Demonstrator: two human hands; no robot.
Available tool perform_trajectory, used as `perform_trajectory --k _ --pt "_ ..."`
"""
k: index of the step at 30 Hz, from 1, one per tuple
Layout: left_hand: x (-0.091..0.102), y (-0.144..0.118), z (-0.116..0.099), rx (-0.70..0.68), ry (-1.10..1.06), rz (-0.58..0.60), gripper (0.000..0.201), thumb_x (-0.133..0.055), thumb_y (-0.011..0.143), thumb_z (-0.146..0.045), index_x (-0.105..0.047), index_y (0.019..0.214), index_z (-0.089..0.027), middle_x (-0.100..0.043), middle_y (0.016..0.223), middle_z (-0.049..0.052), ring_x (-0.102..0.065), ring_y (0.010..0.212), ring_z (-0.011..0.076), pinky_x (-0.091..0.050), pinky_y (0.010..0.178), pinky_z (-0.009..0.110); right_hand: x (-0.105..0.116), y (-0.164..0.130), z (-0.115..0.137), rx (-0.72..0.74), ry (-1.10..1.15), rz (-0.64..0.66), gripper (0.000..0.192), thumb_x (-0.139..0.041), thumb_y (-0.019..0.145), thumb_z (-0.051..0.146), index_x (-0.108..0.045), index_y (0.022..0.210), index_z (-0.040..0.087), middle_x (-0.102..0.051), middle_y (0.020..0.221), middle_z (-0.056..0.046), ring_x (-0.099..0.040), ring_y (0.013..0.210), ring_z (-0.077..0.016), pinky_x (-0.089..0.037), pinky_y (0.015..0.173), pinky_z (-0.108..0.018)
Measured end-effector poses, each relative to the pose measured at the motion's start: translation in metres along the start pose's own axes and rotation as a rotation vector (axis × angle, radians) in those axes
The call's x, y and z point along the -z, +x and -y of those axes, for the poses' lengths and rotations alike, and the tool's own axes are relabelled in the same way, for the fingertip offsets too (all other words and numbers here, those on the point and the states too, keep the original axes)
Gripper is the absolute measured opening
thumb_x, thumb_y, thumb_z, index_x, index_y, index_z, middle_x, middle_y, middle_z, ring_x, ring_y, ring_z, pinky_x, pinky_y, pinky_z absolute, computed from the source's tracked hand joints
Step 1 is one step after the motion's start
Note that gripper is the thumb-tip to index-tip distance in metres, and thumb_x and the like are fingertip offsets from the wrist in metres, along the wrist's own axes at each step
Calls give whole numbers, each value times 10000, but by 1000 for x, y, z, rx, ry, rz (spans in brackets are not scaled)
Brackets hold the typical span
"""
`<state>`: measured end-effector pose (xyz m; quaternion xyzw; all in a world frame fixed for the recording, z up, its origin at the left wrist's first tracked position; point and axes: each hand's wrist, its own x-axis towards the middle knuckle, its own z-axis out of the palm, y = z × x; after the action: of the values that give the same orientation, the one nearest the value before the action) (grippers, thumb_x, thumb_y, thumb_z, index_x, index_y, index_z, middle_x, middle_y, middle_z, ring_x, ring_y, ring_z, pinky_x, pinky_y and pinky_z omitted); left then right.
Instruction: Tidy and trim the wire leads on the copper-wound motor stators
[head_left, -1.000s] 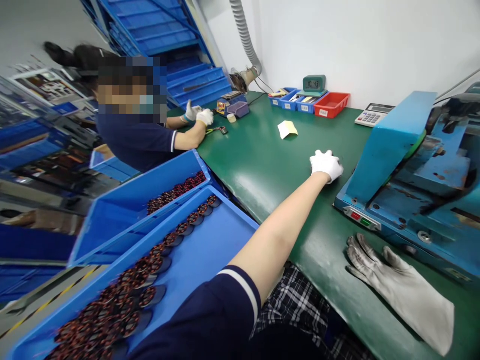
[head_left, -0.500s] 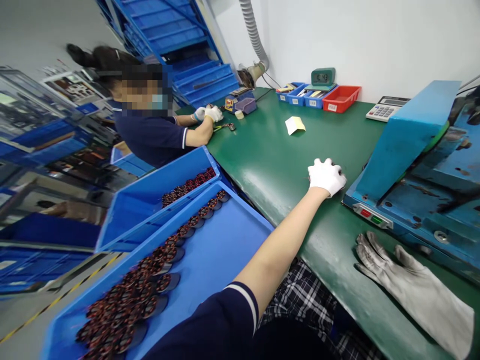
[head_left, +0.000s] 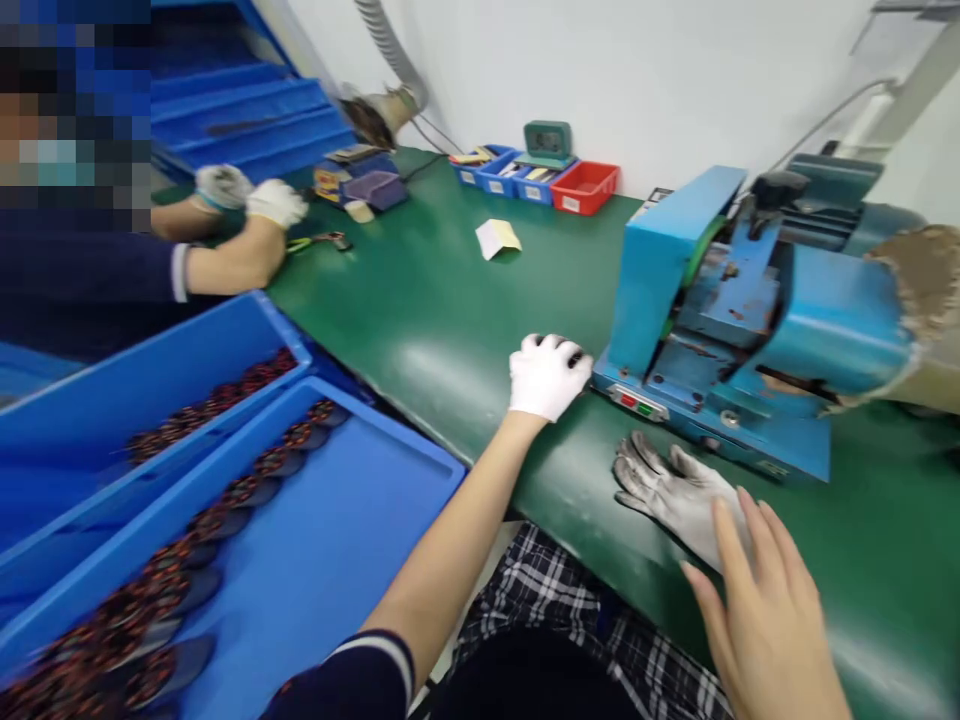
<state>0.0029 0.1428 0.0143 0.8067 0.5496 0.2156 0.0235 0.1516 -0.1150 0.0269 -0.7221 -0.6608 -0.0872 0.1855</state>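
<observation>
Your white-gloved left hand (head_left: 548, 374) rests closed on the green surface (head_left: 420, 310) beside the blue machine (head_left: 750, 320); your bare right hand (head_left: 765, 610) lies flat on the grey glove (head_left: 675, 490).

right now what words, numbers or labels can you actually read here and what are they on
None can be read.
Green clock: display too blurred for digits.
Red bin and the blue bins: white front labels, too small.
Blue machine: red and green buttons on a small panel, no legible lettering.
Yellow paper: no print visible.
</observation>
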Motion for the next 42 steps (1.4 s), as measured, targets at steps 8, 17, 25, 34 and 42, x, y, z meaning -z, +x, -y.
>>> perform_trajectory --k 8,17,25,34,42 --pt "10 -38 -5 -169 -278 -508 228 -618 747 -256 -607 970 -210 -589 1073 51 -462 1151 259 -373 990 431 -3 4 8 -130 -172 34 464 -371 908 379 -374 1322 169 -328 1352 -235 -289 1249 -420 -389 883 -565" --pt "30 -145 -68 -348 -727 -85 177 -490 838 -86 -578 959 -181 -632 947 66 -605 890 175 -505 801 318 -1 -3 0 -348 -64 2 471 -363 903 423 -452 1306 195 -257 1423 -188 -176 1311 -391 -215 981 -616" --pt "20 -162 -103 -531 -528 192 268 -522 790 -152 -539 1056 -178 -607 1023 82 -568 970 235 -477 865 406 20 -23 -30 -1087 1540 -237 469 -515 826 447 -506 1237 222 -499 1301 -114 -446 1206 -271 -299 1030 -515" --pt "17 -141 -118 -446 -317 275 293 -595 764 -420 -625 958 -202 -620 866 81 -548 933 288 -456 811 433 -1 -16 -12 -1174 2007 -74 411 -516 802 468 -652 1032 156 -554 1242 -130 -452 1209 -236 -247 1086 -429" --pt "28 -143 -115 -453 -304 267 169 -465 832 -208 -621 897 -223 -625 839 70 -584 806 259 -470 761 410 -6 -16 2 -1143 2034 -76 233 -610 760 270 -673 973 199 -622 1152 -67 -567 1082 -175 -396 1004 -338"
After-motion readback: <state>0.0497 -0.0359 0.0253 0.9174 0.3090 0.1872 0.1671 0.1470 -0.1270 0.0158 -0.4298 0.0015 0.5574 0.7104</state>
